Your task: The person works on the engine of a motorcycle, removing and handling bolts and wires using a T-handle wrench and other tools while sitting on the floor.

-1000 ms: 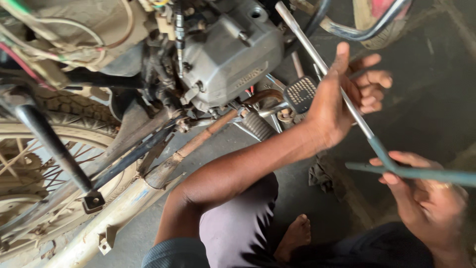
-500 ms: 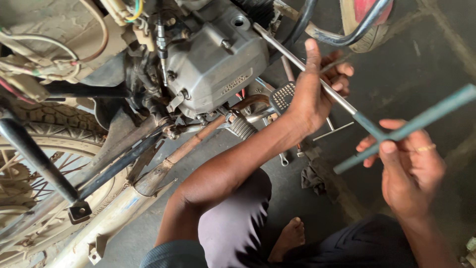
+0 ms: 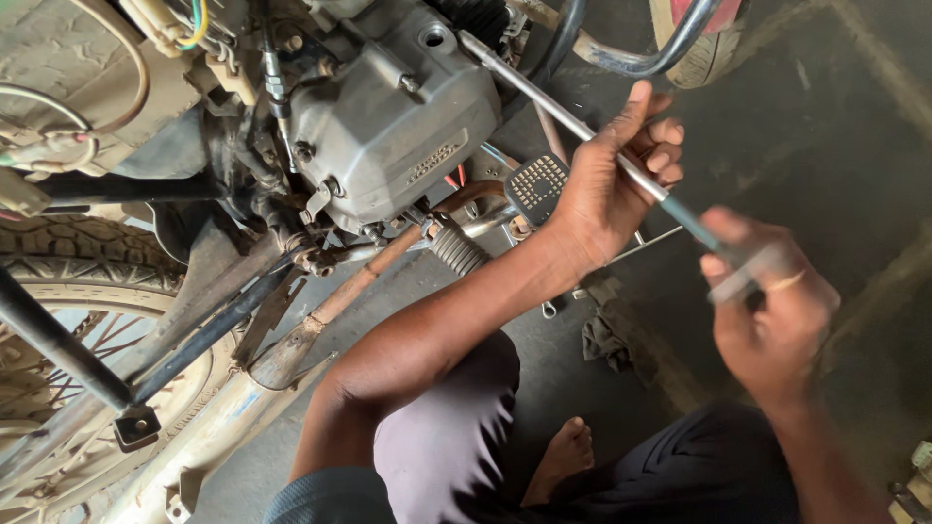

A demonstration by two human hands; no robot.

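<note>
A long steel T-handle wrench (image 3: 544, 97) runs from the top of the grey motorcycle engine (image 3: 398, 126) down to the right. My left hand (image 3: 602, 194) is wrapped loosely around the middle of its shaft, thumb up. My right hand (image 3: 777, 311) grips the teal handle end (image 3: 694, 225) of the wrench and is blurred by motion. The crossbar itself is hard to make out in the blur.
A square studded foot pedal (image 3: 536, 184) and a rusty exhaust pipe (image 3: 369, 277) sit below the engine. A spoked wheel with a knobbly tyre (image 3: 58, 262) fills the left. A dark rag (image 3: 607, 335) lies on the concrete floor, and my bare foot (image 3: 568, 451) rests near my knees.
My right hand has swung the teal crossbar round and moved in closer to the shaft's end. My left hand stays on the shaft, and the view has shifted slightly.
</note>
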